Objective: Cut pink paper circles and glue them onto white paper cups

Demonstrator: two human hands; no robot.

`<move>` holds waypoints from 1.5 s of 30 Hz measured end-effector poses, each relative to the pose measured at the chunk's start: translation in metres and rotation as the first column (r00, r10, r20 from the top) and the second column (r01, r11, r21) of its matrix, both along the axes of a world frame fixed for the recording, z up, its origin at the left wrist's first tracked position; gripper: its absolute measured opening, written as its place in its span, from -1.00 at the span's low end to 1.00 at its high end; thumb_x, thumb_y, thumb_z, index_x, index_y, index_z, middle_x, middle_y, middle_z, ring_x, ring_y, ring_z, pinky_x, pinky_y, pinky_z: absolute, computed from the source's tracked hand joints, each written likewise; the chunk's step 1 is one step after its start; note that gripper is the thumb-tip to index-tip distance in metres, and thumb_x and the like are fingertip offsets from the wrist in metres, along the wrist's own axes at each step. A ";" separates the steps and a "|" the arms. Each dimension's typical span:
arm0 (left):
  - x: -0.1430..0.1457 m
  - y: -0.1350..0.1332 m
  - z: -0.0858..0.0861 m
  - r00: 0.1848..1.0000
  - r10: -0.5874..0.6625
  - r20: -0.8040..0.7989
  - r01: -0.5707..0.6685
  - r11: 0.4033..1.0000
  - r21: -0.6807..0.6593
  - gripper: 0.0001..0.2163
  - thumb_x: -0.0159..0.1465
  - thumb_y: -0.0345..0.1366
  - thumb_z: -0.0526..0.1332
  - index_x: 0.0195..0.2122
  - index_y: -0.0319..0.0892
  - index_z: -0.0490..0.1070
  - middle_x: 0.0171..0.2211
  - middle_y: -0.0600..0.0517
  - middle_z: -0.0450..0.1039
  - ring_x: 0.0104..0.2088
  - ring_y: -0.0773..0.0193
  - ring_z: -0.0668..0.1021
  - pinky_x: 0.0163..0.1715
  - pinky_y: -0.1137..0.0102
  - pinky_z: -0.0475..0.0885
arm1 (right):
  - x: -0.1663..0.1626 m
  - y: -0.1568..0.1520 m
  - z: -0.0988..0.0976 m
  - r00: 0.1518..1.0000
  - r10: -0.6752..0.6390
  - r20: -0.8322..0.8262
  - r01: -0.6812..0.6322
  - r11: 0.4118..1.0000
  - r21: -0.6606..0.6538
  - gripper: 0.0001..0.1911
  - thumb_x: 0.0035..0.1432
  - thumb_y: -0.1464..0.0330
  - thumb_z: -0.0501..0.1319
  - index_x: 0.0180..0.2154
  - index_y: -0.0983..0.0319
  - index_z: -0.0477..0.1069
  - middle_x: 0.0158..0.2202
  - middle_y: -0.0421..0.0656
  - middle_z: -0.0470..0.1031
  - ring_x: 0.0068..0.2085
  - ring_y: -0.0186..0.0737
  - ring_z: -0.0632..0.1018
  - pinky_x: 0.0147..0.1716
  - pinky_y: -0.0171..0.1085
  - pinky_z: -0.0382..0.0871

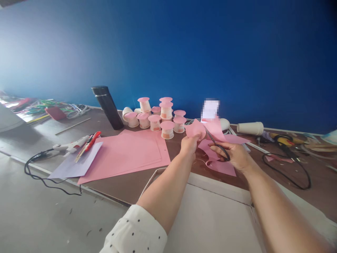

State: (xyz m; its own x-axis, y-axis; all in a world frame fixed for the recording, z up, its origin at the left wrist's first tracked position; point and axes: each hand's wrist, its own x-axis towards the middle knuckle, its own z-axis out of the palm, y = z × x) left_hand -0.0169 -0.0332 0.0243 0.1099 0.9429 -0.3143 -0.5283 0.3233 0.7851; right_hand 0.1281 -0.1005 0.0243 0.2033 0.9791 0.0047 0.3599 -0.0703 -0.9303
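Note:
My left hand [189, 144] pinches a small rounded piece of pink paper [195, 128] and holds it up above the table. My right hand [234, 155] grips black scissors [216, 144], whose blades reach up to the edge of that pink piece. Under my hands lie pink paper offcuts [223, 167] with curved cut edges. Behind them stands a cluster of several small paper cups [158, 117], each capped with a pink paper disc.
A stack of large pink sheets [129, 151] lies at centre left beside a lilac sheet [76, 163], a glue gun [70, 146] and a red cutter [91, 142]. A black flask [107, 107] leans behind them. A white cup [250, 128] lies at right near a corded tool [285, 146].

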 end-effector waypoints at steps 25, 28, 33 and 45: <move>-0.001 0.003 0.000 0.999 0.024 0.023 -0.024 0.999 -0.032 -0.86 0.06 -0.43 0.41 -0.43 -0.28 0.45 -0.61 0.10 0.35 -0.62 0.46 0.35 -0.54 0.50 0.29 | 0.001 0.002 -0.001 1.000 0.001 -0.022 -0.001 1.000 -0.026 -0.43 -0.21 0.05 0.49 -0.17 0.25 0.65 -0.61 -0.26 0.34 -0.54 -0.36 0.33 -0.49 -0.29 0.35; -0.002 0.003 0.001 0.999 0.035 0.016 -0.034 0.998 -0.045 -0.86 0.07 -0.43 0.41 -0.45 -0.28 0.44 -0.62 0.11 0.33 -0.63 0.48 0.33 -0.57 0.52 0.27 | 0.003 0.004 -0.004 1.000 0.007 -0.008 -0.007 1.000 -0.020 -0.44 -0.20 0.04 0.48 -0.18 0.25 0.65 -0.59 -0.25 0.36 -0.54 -0.36 0.35 -0.48 -0.29 0.34; -0.001 0.004 0.002 0.999 0.038 0.036 -0.037 0.998 -0.049 -0.85 0.05 -0.44 0.42 -0.44 -0.28 0.45 -0.61 0.12 0.33 -0.62 0.48 0.34 -0.56 0.53 0.29 | 0.005 0.004 -0.006 1.000 0.014 0.026 -0.014 1.000 -0.002 -0.45 -0.16 0.03 0.46 -0.18 0.26 0.65 -0.61 -0.25 0.35 -0.55 -0.36 0.34 -0.49 -0.28 0.34; 0.003 0.005 -0.006 0.987 0.047 0.156 -0.034 0.996 -0.088 -0.81 0.12 -0.33 0.43 -0.42 -0.27 0.43 -0.53 0.09 0.33 -0.60 0.54 0.28 -0.61 0.59 0.20 | -0.008 -0.002 0.006 1.000 0.018 0.015 -0.018 1.000 0.009 -0.46 -0.15 -0.02 0.44 -0.26 0.27 0.64 -0.66 -0.26 0.36 -0.57 -0.35 0.33 -0.52 -0.31 0.24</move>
State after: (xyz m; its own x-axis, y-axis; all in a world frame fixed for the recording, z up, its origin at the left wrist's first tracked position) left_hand -0.0136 -0.0279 0.0182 0.1269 0.9183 -0.3751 -0.6575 0.3610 0.6613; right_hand 0.1199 -0.1021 0.0301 0.1858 0.9824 0.0168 0.3750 -0.0551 -0.9254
